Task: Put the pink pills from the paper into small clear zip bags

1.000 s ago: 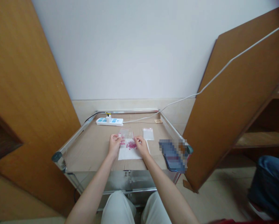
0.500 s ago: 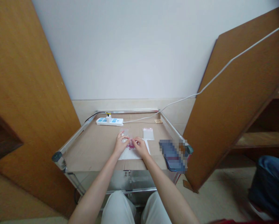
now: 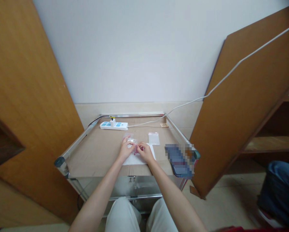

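My left hand [image 3: 125, 149] pinches a small clear plastic bag [image 3: 132, 141] between thumb and fingers over a white sheet of paper [image 3: 132, 160]. Facing it, my right hand [image 3: 145, 152] has its thumb and fingertips closed at the bag's right edge. Small red beads [image 3: 135, 153] lie on the paper below the fingertips, partly hidden by the bag and my right hand. Whether any bead is inside the bag is too small to tell. Another clear packet [image 3: 153, 138] lies flat beyond my right hand.
A white power strip [image 3: 113, 125] with a plug sits at the back left of the cardboard-covered cart top [image 3: 93, 154]. Its white cable [image 3: 187, 103] runs up to the right. A dark, partly pixelated object [image 3: 179, 161] lies at the right edge. Another person's leg [image 3: 279, 190] shows at far right.
The bag between my fingertips has shifted and now shows more of its face, covering some of the red beads. Both hands stay in nearly the same place.
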Demonstrator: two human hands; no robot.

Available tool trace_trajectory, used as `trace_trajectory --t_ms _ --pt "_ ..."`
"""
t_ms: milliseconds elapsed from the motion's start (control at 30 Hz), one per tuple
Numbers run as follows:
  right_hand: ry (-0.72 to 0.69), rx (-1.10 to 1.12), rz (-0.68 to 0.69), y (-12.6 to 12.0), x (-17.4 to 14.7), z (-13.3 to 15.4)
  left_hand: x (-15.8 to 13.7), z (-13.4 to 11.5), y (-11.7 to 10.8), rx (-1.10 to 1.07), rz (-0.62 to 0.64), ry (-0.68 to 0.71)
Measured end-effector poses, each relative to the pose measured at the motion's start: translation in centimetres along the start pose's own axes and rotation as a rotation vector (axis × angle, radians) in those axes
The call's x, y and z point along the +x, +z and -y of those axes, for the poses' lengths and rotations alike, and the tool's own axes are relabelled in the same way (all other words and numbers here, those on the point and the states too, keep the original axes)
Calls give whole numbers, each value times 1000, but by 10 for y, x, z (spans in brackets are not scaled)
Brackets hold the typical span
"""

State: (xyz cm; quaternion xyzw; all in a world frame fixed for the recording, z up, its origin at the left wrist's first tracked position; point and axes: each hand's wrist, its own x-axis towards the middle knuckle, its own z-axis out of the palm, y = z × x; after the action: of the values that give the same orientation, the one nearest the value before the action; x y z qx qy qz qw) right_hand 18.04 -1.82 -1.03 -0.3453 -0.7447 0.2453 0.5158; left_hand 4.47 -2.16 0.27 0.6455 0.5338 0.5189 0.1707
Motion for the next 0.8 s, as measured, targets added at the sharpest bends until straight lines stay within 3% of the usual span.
trace_trajectory --t_ms 300,600,800 --pt "-7 -2 -4 -1 0 0 1 2 0 65 3 27" --pt "-10 -92 5 3 -1 1 -8 -20 -3 337 -30 218" --pt "43 -148 -137 2 0 -5 -8 -17 0 337 -87 200"
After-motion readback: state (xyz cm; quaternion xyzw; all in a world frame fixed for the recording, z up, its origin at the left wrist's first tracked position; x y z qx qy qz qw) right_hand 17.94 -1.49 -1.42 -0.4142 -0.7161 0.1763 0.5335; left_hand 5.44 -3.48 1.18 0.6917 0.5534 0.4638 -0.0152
